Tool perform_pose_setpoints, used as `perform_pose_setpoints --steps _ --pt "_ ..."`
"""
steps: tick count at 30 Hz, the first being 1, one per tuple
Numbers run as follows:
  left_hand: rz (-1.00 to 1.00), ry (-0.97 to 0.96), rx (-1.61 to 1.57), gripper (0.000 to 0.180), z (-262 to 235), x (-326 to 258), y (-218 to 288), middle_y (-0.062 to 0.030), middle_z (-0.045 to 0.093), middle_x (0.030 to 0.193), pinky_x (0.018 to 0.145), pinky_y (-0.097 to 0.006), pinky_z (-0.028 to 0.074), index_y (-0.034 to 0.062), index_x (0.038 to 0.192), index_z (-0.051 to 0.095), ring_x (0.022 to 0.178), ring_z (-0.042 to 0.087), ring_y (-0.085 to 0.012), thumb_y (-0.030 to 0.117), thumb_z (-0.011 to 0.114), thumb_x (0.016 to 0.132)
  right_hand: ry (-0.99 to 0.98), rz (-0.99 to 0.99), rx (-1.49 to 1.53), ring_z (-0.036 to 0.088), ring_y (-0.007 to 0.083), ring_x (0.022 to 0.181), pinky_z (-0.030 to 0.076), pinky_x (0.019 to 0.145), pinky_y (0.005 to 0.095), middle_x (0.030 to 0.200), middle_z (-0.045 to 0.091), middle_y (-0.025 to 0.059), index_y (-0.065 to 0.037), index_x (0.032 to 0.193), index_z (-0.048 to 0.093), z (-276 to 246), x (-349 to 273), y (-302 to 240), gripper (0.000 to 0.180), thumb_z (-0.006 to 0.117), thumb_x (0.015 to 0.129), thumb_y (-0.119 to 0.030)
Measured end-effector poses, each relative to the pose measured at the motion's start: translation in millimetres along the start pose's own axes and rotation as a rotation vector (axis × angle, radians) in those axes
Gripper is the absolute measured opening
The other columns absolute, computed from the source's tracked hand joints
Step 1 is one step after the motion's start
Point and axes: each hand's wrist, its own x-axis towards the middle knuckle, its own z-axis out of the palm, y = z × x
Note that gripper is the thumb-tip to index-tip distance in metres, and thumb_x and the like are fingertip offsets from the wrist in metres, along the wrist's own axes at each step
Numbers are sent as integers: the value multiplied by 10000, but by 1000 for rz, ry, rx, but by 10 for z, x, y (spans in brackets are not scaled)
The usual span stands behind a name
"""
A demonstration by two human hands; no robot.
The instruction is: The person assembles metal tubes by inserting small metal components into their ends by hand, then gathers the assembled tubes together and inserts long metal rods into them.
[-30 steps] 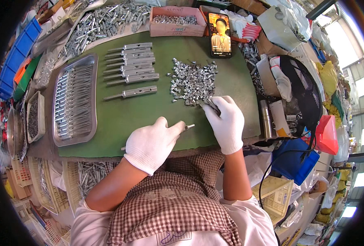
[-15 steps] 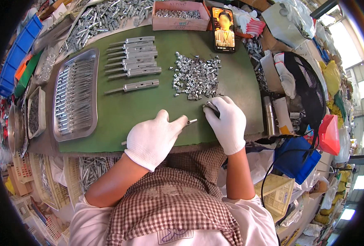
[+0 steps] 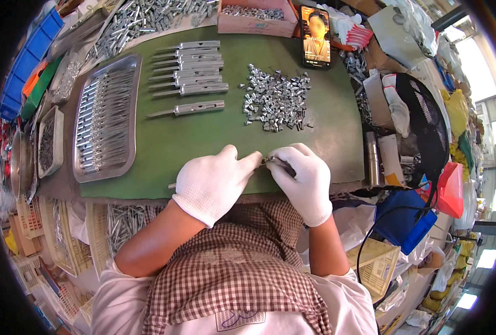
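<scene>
Pinching a thin metal tool in my left hand, I close my right hand on a small ferrule at its tip, just below the ferrule pile. Seven finished tools lie left of that pile; many ferrules remain.
</scene>
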Motion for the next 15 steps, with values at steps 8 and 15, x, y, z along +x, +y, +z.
perform_pose_setpoints --steps 8,15 --pt "19 3 -9 237 5 -5 -13 -45 570 775 498 -358 528 266 1149 704 550 632 -239 339 655 928 -29 56 -35 645 311 710 507 634 385 809 637 108 -70 866 681 27 10 -61 80 720 811 -112" --pt "52 -1 -18 264 11 -1 -49 -44 567 773 506 -360 535 258 1172 697 550 633 -234 337 658 923 -56 82 -92 632 327 695 500 626 400 799 631 113 -61 848 663 34 -9 -90 79 713 816 -112"
